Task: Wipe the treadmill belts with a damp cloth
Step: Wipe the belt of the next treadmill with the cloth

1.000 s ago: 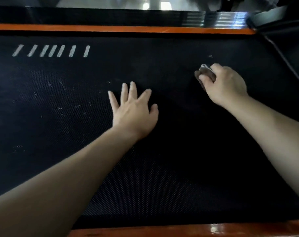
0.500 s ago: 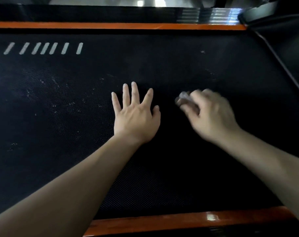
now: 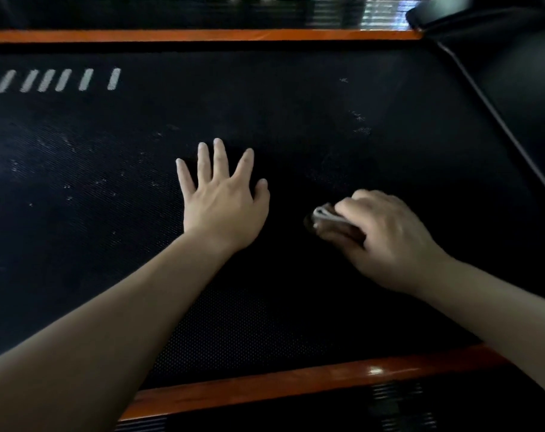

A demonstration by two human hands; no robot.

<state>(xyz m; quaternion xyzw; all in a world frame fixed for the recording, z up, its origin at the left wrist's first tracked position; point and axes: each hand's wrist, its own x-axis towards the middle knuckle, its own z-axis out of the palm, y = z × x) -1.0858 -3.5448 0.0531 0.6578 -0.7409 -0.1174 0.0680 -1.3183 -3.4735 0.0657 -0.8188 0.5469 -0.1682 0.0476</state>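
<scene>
A black textured treadmill belt (image 3: 296, 98) fills most of the head view, with pale dust specks on its left part and a few at upper right. My left hand (image 3: 221, 201) lies flat on the belt near the middle, fingers spread and straight. To its right, my right hand (image 3: 386, 235) grips a small folded brown cloth (image 3: 330, 221) with a pale edge and presses it onto the belt. Most of the cloth is hidden under my fingers.
Orange side rails border the belt at the far edge (image 3: 202, 35) and the near edge (image 3: 296, 385). White slanted marks (image 3: 59, 80) are printed on the belt at upper left. A black motor cover (image 3: 514, 88) rises at the right.
My right hand has dragged the cloth from the far right part of the belt toward me and a little left. My left hand has stayed flat in place.
</scene>
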